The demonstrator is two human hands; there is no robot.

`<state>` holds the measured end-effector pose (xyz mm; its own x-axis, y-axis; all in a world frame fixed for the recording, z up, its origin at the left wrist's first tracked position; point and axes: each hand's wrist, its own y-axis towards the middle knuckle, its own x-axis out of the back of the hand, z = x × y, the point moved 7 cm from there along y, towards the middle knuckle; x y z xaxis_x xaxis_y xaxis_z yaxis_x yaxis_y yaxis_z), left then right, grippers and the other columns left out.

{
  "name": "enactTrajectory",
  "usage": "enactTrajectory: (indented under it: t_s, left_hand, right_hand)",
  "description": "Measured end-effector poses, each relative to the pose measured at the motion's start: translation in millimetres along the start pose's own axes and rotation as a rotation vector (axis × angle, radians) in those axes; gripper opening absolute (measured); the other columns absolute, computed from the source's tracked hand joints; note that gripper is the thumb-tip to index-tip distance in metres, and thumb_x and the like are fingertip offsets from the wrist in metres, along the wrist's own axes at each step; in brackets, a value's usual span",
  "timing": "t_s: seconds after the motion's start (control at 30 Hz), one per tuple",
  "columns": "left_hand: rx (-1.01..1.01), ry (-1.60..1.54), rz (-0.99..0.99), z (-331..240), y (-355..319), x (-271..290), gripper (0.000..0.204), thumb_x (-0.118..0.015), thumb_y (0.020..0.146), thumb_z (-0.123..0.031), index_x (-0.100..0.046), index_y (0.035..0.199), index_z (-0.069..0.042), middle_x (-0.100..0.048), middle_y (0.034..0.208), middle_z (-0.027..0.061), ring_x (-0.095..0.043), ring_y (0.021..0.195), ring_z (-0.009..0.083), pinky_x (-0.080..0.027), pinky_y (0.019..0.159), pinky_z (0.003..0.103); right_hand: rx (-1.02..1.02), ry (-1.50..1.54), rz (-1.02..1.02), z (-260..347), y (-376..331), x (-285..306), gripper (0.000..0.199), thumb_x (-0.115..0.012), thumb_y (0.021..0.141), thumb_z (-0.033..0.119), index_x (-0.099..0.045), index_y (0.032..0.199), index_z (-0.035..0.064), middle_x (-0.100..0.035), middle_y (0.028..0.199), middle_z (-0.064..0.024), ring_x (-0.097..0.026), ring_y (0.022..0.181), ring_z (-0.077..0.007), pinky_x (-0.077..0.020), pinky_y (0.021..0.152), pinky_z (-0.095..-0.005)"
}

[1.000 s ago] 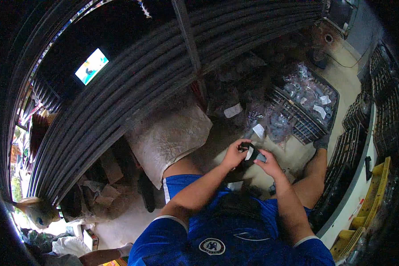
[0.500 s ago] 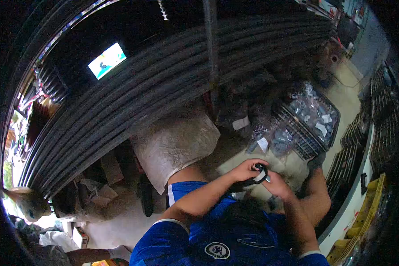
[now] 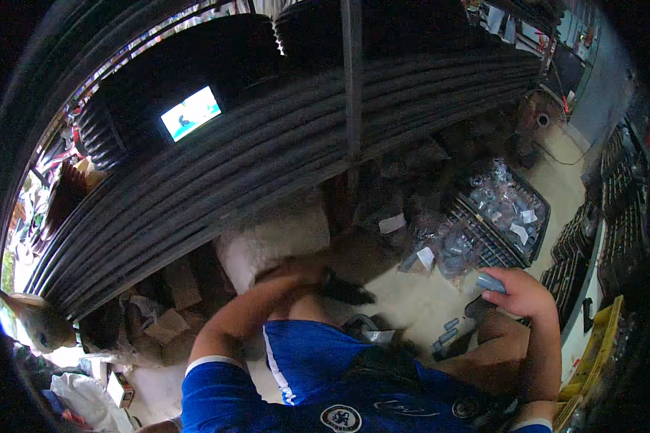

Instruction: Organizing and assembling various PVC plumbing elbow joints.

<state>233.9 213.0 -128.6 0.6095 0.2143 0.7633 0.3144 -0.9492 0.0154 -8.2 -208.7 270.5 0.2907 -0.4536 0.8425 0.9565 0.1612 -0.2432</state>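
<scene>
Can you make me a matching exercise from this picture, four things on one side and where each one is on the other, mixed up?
Things:
1. right hand
2. left hand
3. lit screen
4. black crate

Places or states:
A. holding clear bags of small parts
B. on the dark wall, upper left
C. holding a small grey-blue piece
D. blurred, beside the pale sack

Pairs: 1-C, 2-D, 3-B, 4-A

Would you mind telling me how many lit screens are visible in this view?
1. The lit screen sits at upper left, above the bundle of long dark pipes. Others may be hidden behind the clutter or lost in the dark rim of the picture.
</scene>
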Motion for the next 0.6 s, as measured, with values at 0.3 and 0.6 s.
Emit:
enactTrajectory:
  t_s: [0.3,0.6]
  left_hand:
    - [0.216,-0.135,-0.325,-4,-26,243,0.046,-0.062,0.086,-0.014,-0.056,0.131,-0.009,-0.056,0.131,0.0132,-0.049,0.121,0.0272,-0.04,0.103,0.041]
    - [0.386,-0.383,-0.736,-52,-118,189,0.039,-0.06,0.089,-0.015,-0.056,0.127,-0.006,-0.058,0.122,0.0112,-0.051,0.111,0.0229,-0.042,0.097,0.037]
  right_hand:
    - [0.073,0.183,0.044,-26,-1,-23,0.04,-0.067,0.088,0.02,-0.058,0.124,0.0035,-0.067,0.095,-0.0155,-0.065,0.084,-0.0248,-0.0511,0.078,-0.0341]
    - [-0.064,0.638,0.039,-63,-31,-37,0.042,-0.069,0.09,0.024,-0.058,0.126,0.0042,-0.066,0.103,-0.0051,-0.059,0.093,-0.0139,-0.0485,0.085,-0.0293]
